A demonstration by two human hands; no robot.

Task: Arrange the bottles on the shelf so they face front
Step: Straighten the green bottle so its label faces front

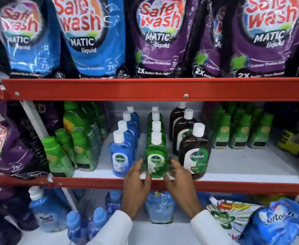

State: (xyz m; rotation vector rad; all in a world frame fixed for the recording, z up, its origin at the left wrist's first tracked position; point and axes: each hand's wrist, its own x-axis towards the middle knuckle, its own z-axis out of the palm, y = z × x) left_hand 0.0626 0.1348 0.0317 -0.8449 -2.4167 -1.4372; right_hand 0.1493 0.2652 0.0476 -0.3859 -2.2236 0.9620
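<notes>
Fingers [139,165] of both hands spread, flanking green bottle [156,157] between blue bottle [121,156] and brown bottle [194,154]

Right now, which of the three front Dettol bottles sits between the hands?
The green front bottle, middle row. The left hand and right hand flank it; the blue front bottle and brown front bottle stand outside them.

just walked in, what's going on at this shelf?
A person is facing up Dettol bottles on the middle shelf. Both hands flank the front green bottle, left hand and right hand open beside it, no firm grip visible. The blue bottle and brown bottle beside it already show their labels.
</notes>
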